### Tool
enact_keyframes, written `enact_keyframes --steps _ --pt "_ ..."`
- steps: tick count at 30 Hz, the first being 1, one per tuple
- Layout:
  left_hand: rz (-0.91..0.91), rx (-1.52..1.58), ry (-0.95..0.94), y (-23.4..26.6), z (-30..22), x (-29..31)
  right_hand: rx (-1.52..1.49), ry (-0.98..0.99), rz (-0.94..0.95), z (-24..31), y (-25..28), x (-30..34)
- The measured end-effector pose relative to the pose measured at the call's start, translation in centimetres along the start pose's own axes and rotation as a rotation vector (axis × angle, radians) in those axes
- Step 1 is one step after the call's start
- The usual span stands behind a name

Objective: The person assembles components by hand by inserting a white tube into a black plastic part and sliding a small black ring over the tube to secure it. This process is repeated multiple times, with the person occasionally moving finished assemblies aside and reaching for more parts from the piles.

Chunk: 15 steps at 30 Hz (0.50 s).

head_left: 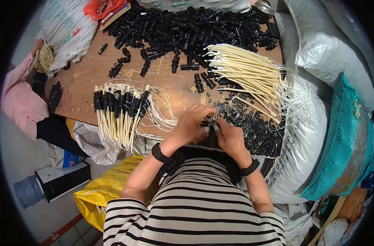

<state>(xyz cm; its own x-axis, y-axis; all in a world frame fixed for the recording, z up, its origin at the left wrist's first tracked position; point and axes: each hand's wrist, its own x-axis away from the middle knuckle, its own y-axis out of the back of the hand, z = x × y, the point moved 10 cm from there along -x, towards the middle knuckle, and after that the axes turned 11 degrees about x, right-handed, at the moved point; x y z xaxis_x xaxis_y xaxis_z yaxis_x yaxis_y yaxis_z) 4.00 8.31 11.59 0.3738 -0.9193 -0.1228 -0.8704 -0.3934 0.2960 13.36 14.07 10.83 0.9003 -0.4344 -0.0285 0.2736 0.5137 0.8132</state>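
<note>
My left hand (191, 124) is closed over a small dark piece (205, 122) at the table's near edge; the fingers cover most of it. Close on its right, my right hand (229, 137) is pinched, with thumb and forefinger meeting the left fingertips. What lies in that pinch is too small and hidden to make out. White strings trail from beside my left hand to a bundle of cream tubes with black plastic sleeves (120, 110) on the left. Under and beside my right hand spreads a heap of small black plastic bits (254, 133).
Black tubular plastic fittings (183, 30) cover the table's far side. A bundle of bare cream tubes (244, 71) with white strings lies at the right. Full white sacks (301, 135) and a teal sack (336, 139) crowd the right. A person in a pink sleeve (25, 106) works at the left.
</note>
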Motion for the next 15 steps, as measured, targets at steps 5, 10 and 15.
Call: enact_keyframes --steps 5,10,15 --pt "-0.099 -0.093 -0.296 0.9 -3.0 0.9 0.020 0.015 -0.009 0.3 0.0 0.2" --pt "-0.008 0.090 -0.266 0.9 -2.4 1.4 -0.259 0.081 -0.065 0.7 0.5 0.4" --pt "-0.173 -0.258 -0.049 4.3 1.4 2.8 -0.156 -0.136 -0.046 -2.0 -0.1 1.3"
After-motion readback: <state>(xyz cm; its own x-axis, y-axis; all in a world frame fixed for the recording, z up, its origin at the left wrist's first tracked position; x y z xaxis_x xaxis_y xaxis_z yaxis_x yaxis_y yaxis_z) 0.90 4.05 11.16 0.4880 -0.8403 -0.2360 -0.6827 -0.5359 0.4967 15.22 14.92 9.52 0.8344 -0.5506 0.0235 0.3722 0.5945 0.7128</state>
